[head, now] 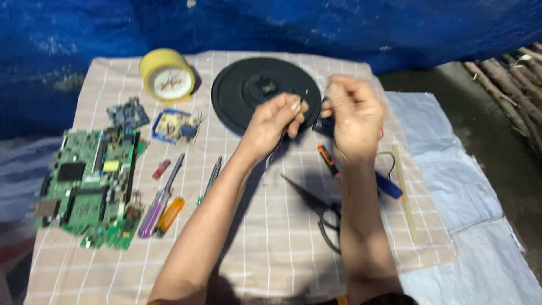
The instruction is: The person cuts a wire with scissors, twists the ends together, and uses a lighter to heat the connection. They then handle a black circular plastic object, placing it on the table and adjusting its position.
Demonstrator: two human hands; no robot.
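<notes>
Surface: checked beige cloth (271,248)
Left hand (275,121): pinching thin wire, frame centre
Right hand (354,116): clenched, contents unclear
Progress: black round disc (240,107) untouched

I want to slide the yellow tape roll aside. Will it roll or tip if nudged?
The tape roll seems to stand tilted on its edge on the cloth, so a nudge would probably roll or topple it. It looks light and stiff, and the soft cloth may slow it.

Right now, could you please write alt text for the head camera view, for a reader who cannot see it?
Two bare hands, the left hand and right hand, pinch a thin wire together above a checked cloth. Around them lie a black disc, scissors, screwdrivers, green circuit boards and a yellow tape roll.
</notes>
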